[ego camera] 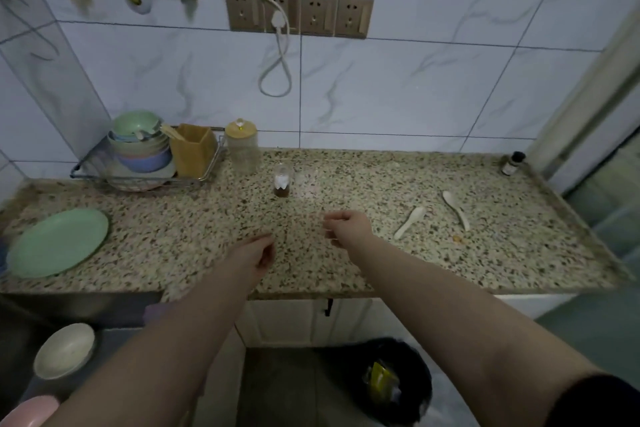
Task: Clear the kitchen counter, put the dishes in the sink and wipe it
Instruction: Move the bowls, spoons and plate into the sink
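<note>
My left hand (256, 255) and right hand (346, 227) hover over bare bench (502, 253), fingers loosely curled, holding nothing. Two spoons (410, 221) right of my fingers; green plate (57, 242) far left by the edge. No legible labels.

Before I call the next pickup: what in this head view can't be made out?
- Sink: the left frame edge and the left arm hide most of the basin; only a white bowl shows.
- Small dark bottle, far right corner: too small to read the label.
- Clear glass by the small jar: faint and blurred, contents unclear.
- Pink item, bottom left: cropped by the frame edge.
- Left hand, right hand: loosely curled, apparently empty.
</note>
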